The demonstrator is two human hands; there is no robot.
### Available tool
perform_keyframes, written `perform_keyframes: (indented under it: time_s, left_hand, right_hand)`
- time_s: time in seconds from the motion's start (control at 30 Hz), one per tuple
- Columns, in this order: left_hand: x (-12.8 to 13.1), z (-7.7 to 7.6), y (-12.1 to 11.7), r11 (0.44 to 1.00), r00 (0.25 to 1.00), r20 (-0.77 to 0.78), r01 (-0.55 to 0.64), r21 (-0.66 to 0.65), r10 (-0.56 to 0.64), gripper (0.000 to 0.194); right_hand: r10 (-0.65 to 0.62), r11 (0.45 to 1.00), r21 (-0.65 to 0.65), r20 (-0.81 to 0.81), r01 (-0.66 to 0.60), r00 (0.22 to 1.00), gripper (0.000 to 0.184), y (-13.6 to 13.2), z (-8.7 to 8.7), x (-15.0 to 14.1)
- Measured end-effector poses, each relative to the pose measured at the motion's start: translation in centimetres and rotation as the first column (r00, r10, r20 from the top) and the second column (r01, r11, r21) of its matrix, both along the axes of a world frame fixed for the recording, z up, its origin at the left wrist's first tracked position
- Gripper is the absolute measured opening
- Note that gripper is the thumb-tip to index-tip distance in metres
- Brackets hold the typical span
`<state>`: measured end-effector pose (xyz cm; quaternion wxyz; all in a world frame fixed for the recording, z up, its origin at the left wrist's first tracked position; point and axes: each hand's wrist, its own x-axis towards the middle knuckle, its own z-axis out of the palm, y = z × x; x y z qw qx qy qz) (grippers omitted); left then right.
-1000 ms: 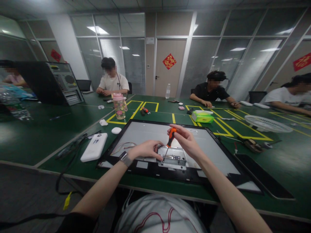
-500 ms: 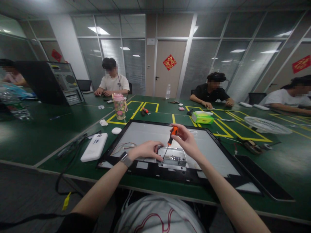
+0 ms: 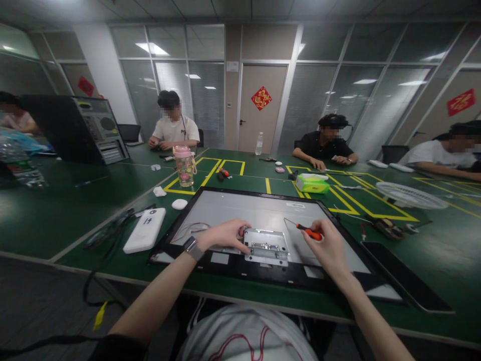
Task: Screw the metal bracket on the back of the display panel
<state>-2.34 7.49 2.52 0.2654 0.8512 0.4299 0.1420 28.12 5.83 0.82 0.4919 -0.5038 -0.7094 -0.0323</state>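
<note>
Pinching the screwdriver (image 3: 311, 232) between thumb and fingers of the right hand (image 3: 328, 243), to the right of the metal bracket (image 3: 267, 234), with the tip pointing left, near the far right corner but apart from it. Gripped by the handle, likely to leave the shaft free to aim. At the bracket's left end, spanning the edge with the left hand (image 3: 227, 234), thumb nearer and fingers farther, spread apart; cannot tell whether pressing or merely resting. Probably placed so to steady the bracket without covering its middle. Under and around the bracket, note the panel (image 3: 233, 203) lying flat on the bench (image 3: 86, 210), likely for even support. Well left of the bracket, see the white slab (image 3: 146, 230), perhaps set aside for elbow room.
</note>
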Motion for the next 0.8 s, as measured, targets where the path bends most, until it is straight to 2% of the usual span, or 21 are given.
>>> perform_keyframes:
  time_s: [0.1,0.2,0.33,0.4,0.43,0.5,0.57,0.67,0.73,0.8]
  left_hand:
    - [0.0,0.1,-0.1,0.999,1.000,-0.018,0.016,0.038,-0.015,0.064]
    - [-0.1,0.2,-0.1,0.999,0.999,-0.026,0.020,0.037,-0.019,0.065]
    - [-0.3,0.2,0.0,0.999,1.000,-0.011,0.010,0.050,-0.010,0.067]
    - [-0.4,0.1,0.0,0.998,1.000,-0.011,0.002,0.070,-0.002,0.065]
    - [-0.4,0.1,0.1,0.997,1.000,-0.013,-0.005,0.080,0.006,0.064]
    - [-0.3,0.1,0.1,0.995,1.000,-0.017,-0.008,0.100,0.009,0.063]
    - [-0.3,0.1,0.1,0.992,1.000,-0.012,-0.005,0.126,0.007,0.061]
    - [-0.2,0.1,0.1,0.987,1.000,0.007,-0.002,0.163,0.000,0.059]
    - [-0.2,0.0,0.1,0.984,1.000,0.016,0.000,0.178,-0.003,0.058]
    - [-0.3,-0.1,0.3,0.984,1.000,0.024,0.002,0.177,-0.006,0.057]
  right_hand:
    - [-0.012,0.997,-0.070,0.118,0.020,0.993,0.018,-0.5,-2.1,2.3]
    - [0.053,0.982,-0.187,0.154,-0.024,0.987,0.024,-0.5,-2.8,3.5]
    - [0.093,0.972,-0.223,0.048,-0.081,0.994,0.020,-0.4,-1.6,2.8]
    - [0.200,0.952,-0.230,-0.024,-0.200,0.980,0.020,-0.1,-0.5,1.6]
    - [0.295,0.917,-0.264,-0.054,-0.299,0.954,0.023,0.1,0.0,0.9]
    - [0.466,0.808,-0.389,-0.038,-0.443,0.884,0.041,0.7,1.0,-0.4]
    - [0.577,0.700,-0.526,0.016,-0.484,0.817,0.058,1.5,1.7,-1.5]
    - [0.675,0.558,-0.685,0.047,-0.468,0.736,0.068,2.5,2.3,-2.4]
    - [0.685,0.552,-0.714,0.095,-0.430,0.722,0.072,2.7,2.5,-2.5]
    - [0.676,0.582,-0.706,0.144,-0.404,0.723,0.072,2.6,2.5,-2.4]
